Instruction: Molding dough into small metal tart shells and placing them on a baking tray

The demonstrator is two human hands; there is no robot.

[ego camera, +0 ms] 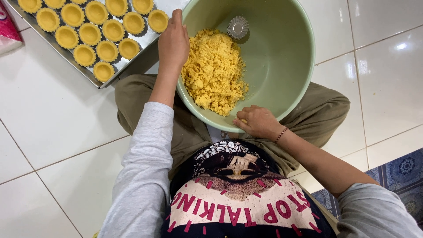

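Observation:
A large pale green bowl (282, 53) rests on my crossed legs and holds a heap of yellow crumbly dough (215, 70). A small fluted metal tart mould (238, 27) lies inside the bowl beyond the dough. My left hand (173, 42) grips the bowl's left rim, fingers over the edge. My right hand (259, 121) is at the near rim, fingers curled around a small bit of yellow dough.
A metal baking tray (132, 59) with several dough-lined tart shells (90, 34) lies on the white tiled floor at upper left. A pink packet (6, 26) sits at the left edge. A blue patterned mat (396, 176) is at lower right.

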